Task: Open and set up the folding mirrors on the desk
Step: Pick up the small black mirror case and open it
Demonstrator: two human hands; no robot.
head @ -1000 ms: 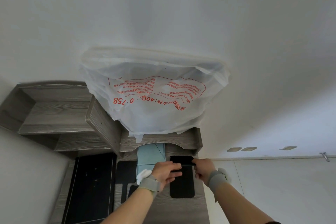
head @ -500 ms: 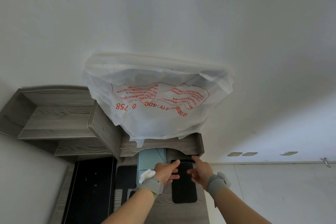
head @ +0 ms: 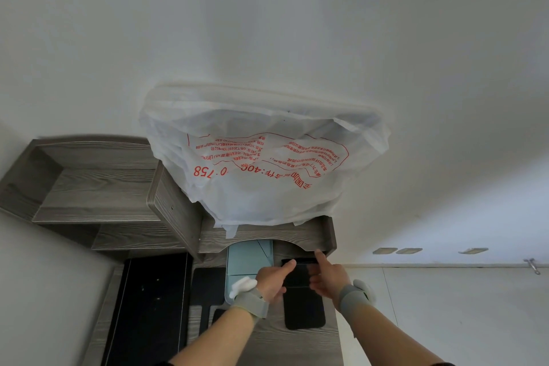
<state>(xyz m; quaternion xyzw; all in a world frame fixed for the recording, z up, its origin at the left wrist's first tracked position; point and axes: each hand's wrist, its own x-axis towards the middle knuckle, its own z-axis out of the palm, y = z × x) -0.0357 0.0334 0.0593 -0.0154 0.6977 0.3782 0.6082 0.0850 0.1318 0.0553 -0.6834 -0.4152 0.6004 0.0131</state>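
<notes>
A black folding mirror (head: 303, 313) lies on the grey wood desk (head: 267, 342), its far end under the shelf arch. My left hand (head: 271, 281) holds the upper panel by its left side, one finger stretched along the edge. On the right side my right hand (head: 328, 276) holds the same panel, index finger pointing up toward the shelf and the other fingers curled and blurred. A pale blue mirror (head: 249, 261) sits just left of the black one, opened out. A flat black panel (head: 208, 285) lies further left.
A grey wood shelf unit (head: 98, 187) rises behind the desk, its arch (head: 267, 235) low over the mirrors. A white plastic bag with red print (head: 261, 163) hangs over the shelf top. A large black surface (head: 148, 306) fills the left. White wall to the right.
The view has dropped slightly. Both hands shifted from pinching the black mirror's far edge to its sides, and the upper panel now sits lower between them.
</notes>
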